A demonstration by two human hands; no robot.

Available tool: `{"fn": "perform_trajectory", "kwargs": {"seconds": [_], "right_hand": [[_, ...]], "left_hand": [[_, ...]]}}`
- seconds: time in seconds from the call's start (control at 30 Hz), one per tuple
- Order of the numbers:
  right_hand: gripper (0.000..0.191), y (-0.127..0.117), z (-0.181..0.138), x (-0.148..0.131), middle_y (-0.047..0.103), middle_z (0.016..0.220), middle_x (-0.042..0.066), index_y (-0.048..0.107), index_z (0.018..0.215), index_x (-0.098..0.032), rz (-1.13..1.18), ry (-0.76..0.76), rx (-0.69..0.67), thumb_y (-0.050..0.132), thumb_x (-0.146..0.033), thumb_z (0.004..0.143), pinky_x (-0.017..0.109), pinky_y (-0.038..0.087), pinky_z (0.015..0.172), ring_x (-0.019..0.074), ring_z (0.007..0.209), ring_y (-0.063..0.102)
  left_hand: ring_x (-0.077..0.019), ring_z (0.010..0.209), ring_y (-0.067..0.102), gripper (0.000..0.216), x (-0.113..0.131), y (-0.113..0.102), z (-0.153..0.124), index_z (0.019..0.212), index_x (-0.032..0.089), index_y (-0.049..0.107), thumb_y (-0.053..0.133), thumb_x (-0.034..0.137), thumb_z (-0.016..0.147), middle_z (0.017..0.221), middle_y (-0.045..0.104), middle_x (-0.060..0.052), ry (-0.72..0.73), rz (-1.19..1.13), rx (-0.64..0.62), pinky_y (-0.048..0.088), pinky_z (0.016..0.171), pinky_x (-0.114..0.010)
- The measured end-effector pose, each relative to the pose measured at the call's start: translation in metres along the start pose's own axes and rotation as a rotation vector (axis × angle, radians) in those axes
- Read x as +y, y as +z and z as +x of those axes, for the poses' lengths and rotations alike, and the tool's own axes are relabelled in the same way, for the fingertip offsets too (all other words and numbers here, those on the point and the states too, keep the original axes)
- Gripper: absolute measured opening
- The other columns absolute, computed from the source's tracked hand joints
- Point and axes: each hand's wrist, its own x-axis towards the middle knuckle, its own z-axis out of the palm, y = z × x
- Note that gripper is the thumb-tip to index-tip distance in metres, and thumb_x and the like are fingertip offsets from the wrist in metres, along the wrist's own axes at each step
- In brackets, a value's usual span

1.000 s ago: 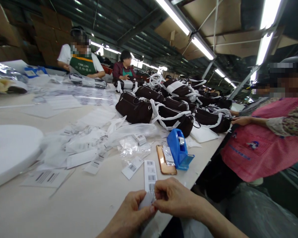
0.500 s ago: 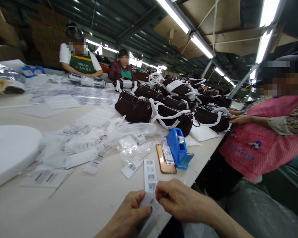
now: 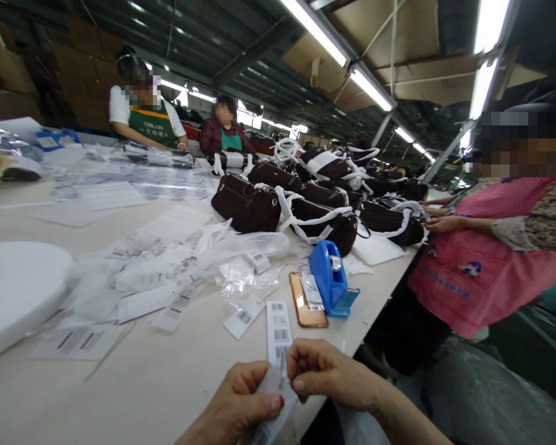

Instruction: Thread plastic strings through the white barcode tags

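Note:
At the near table edge, my left hand [image 3: 241, 398] is closed on a strip of barcode labels [image 3: 278, 327], its thumb lying over the pale lower part. My right hand [image 3: 331, 374] is pinched at the strip's right side, thumb and fingertips together; what sits between them is too small to make out. The strip's upper end lies flat on the table, with several printed barcodes showing. Just beyond it are a gold phone [image 3: 308, 303] with a small white packet on top and a blue tape dispenser [image 3: 333, 278]. A white barcode tag [image 3: 244, 316] lies left of the strip.
Loose tags and clear plastic bags [image 3: 152, 272] spread across the table's middle. A large white roll [image 3: 23, 290] lies at left. Dark brown handbags [image 3: 245, 203] with white-wrapped straps are heaped behind. A co-worker in a pink apron [image 3: 486, 259] stands at right; two more people are across the table.
Both hands stay at the strip; my right hand has shifted slightly left and down. More of a printed label shows below my left thumb. The whole view has shifted slightly.

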Motion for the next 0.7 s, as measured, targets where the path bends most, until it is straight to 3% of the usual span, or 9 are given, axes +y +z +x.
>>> {"fn": "perform_trajectory", "kwargs": {"seconds": [0.17, 0.33, 0.5, 0.7], "right_hand": [[0.021, 0.009, 0.006, 0.023, 0.058, 0.053, -0.003, 0.054, 0.070, -0.013, 0.239, -0.009, 0.069, 0.070, -0.016, 0.057, 0.019, 0.041, 0.049, 0.0069, 0.046, 0.052], [0.025, 0.014, 0.008, 0.033, 0.058, 0.052, -0.003, 0.053, 0.067, -0.013, 0.414, 0.005, 0.117, 0.074, -0.018, 0.054, 0.017, 0.039, 0.043, 0.0056, 0.042, 0.051], [0.027, 0.015, 0.009, 0.039, 0.060, 0.050, -0.002, 0.052, 0.066, -0.014, 0.508, 0.038, 0.165, 0.076, -0.017, 0.053, 0.017, 0.038, 0.040, 0.0056, 0.037, 0.051], [0.026, 0.020, 0.011, 0.043, 0.057, 0.046, -0.004, 0.053, 0.067, -0.015, 0.572, 0.117, 0.186, 0.074, -0.013, 0.052, 0.017, 0.039, 0.040, 0.0061, 0.038, 0.049]], "left_hand": [[-0.0084, 0.053, 0.048, 0.030, -0.003, -0.004, 0.003, 0.071, 0.010, 0.070, 0.075, 0.035, 0.057, 0.060, 0.063, -0.004, 0.082, 0.049, 0.002, 0.032, 0.051, -0.016], [-0.0107, 0.054, 0.051, 0.031, -0.011, -0.008, 0.008, 0.069, 0.011, 0.066, 0.074, 0.039, 0.058, 0.060, 0.066, -0.004, 0.129, 0.098, 0.071, 0.033, 0.050, -0.018], [-0.0092, 0.050, 0.048, 0.028, -0.016, -0.013, 0.010, 0.063, 0.012, 0.063, 0.072, 0.038, 0.060, 0.056, 0.063, -0.001, 0.158, 0.206, 0.165, 0.032, 0.050, -0.019], [-0.0144, 0.051, 0.055, 0.028, -0.024, -0.018, 0.012, 0.067, 0.012, 0.064, 0.072, 0.037, 0.060, 0.057, 0.066, -0.004, 0.159, 0.150, 0.167, 0.036, 0.050, -0.022]]}}
